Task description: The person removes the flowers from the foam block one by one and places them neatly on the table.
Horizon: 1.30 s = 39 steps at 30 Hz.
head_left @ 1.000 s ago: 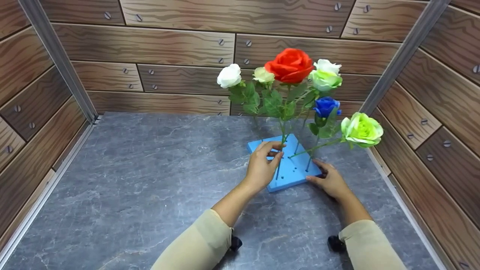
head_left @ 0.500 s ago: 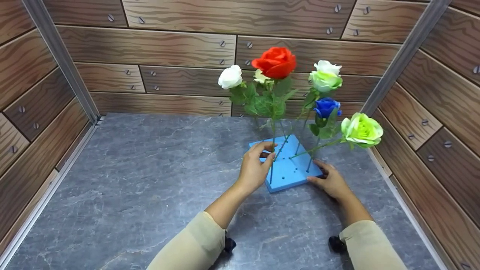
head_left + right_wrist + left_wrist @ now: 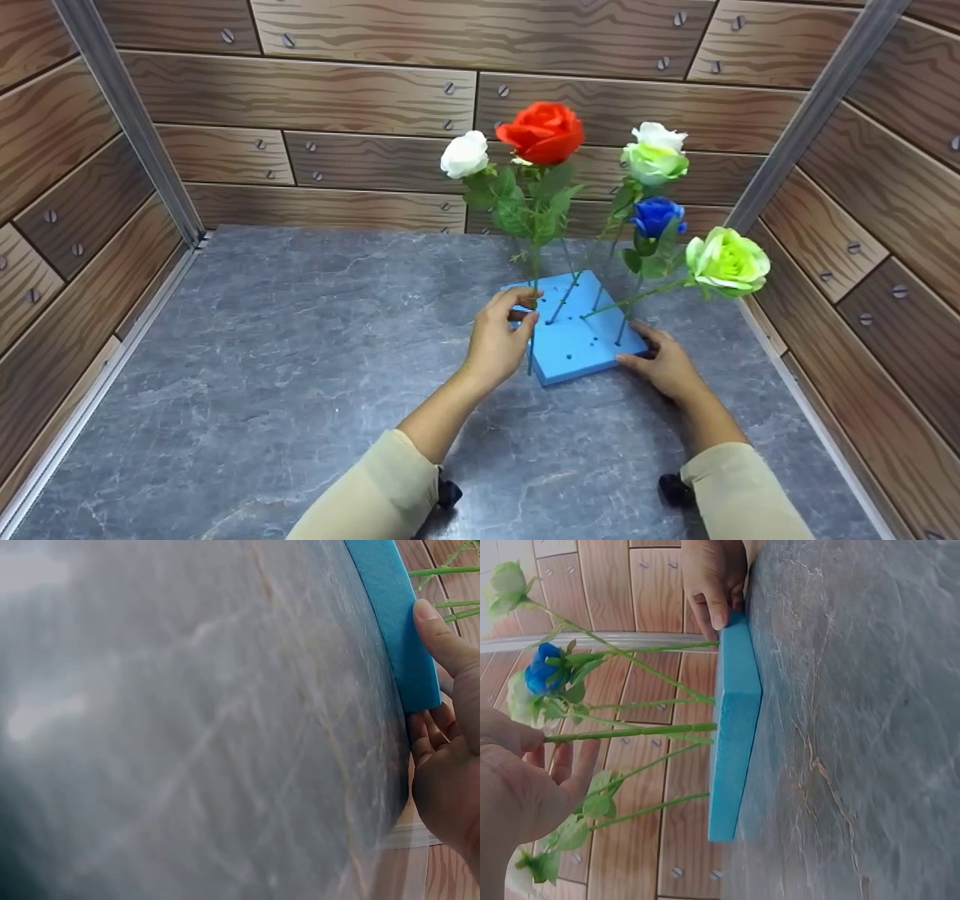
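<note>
My left hand point(image 3: 499, 337) pinches the green stem of a red artificial rose point(image 3: 544, 133) between thumb and fingers, holding it nearly upright. The stem's lower end is by the left edge of a blue board point(image 3: 555, 367) with small holes; whether it touches the board, I cannot tell. In the left wrist view, the held stem point(image 3: 630, 733) points at the board's top face. My right hand point(image 3: 664, 364) grips the board's near right corner, with the thumb on the front side in the right wrist view. Standing in the board are a blue rose point(image 3: 658, 216) and a green rose point(image 3: 727, 261), leaning right.
A white rose point(image 3: 465, 154) and a white-green rose point(image 3: 655, 154) rise at the back of the board. Another pale flower is mostly hidden behind the red rose. Grey marbled tabletop point(image 3: 300, 337) surrounds the board, enclosed by wood-patterned walls point(image 3: 360, 90).
My left hand has carried the red rose leftward, its stem end going from over the board to its left edge. The right hand stays at the corner.
</note>
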Tool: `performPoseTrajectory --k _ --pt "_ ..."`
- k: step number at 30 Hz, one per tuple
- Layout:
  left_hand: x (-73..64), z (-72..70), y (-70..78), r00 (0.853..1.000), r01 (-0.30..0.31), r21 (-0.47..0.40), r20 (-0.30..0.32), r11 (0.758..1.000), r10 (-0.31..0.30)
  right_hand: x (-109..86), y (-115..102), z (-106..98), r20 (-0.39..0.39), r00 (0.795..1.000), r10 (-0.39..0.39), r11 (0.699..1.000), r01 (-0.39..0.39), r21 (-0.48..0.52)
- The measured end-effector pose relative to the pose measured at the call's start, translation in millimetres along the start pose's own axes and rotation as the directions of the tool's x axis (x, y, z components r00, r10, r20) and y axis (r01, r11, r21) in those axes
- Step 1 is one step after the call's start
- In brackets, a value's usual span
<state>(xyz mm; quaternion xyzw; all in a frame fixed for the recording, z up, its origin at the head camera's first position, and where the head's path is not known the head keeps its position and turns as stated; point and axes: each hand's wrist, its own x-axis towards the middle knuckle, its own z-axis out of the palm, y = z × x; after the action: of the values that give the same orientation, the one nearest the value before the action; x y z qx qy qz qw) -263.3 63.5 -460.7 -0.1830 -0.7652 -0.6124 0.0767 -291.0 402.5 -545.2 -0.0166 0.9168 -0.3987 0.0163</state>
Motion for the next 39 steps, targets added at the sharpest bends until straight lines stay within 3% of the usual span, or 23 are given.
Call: performPoseTrajectory --k 16,27,32,39 --pt "-7.8 -23.5 -4.1 0.999 -0.001 0.017 -0.05 1.0 0.002 0.4 0 0 0.013 1.0 -0.004 1.0 0.004 -0.002" --pt "-12.3 -41.9 -7.3 0.994 -0.012 0.086 -0.106 0.996 0.021 1.5 2 1 0.013 1.0 -0.007 1.0 0.006 0.014" --pt "-16.4 -51.6 -9.1 0.993 0.0 0.119 -0.12 0.993 0.014 0.5 2 1 0.012 1.0 -0.013 1.0 0.013 0.006" --pt "-18.1 -61.7 -9.3 0.989 0.071 0.107 -0.135 0.992 -0.057 1.5 1 1 0.012 1.0 -0.017 1.0 0.017 0.007"
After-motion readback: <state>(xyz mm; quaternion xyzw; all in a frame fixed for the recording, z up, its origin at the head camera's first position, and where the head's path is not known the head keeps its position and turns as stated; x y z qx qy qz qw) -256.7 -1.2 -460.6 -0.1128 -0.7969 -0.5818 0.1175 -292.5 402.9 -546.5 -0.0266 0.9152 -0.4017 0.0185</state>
